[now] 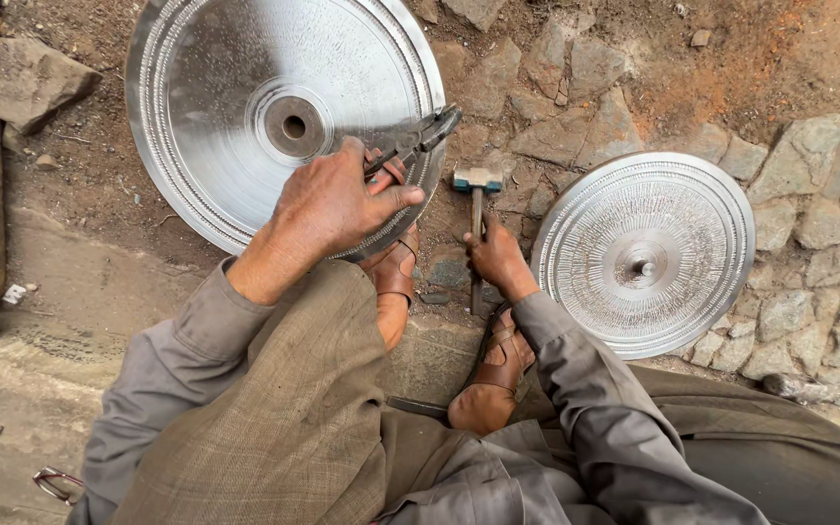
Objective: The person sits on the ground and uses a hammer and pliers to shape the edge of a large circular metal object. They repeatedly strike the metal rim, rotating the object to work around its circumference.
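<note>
My left hand (332, 206) is closed on a pair of pliers (420, 138), whose jaws grip the right rim of a large shiny metal disc (216, 97) with a centre hole, standing tilted on the ground. On the handle of a small hammer (477, 194) lying on the stones rests my right hand (498, 261), fingers wrapped around it. The hammer head points away from me, between the two discs. A second, smaller engraved metal disc (646, 255) lies flat to the right of that hand.
I squat with both sandalled feet (493, 374) on rough stone paving (809, 194). Loose rocks (36, 83) and dirt lie at upper left. A concrete slab (31, 389) is on the left, with a metal ring (55, 483) near its lower edge.
</note>
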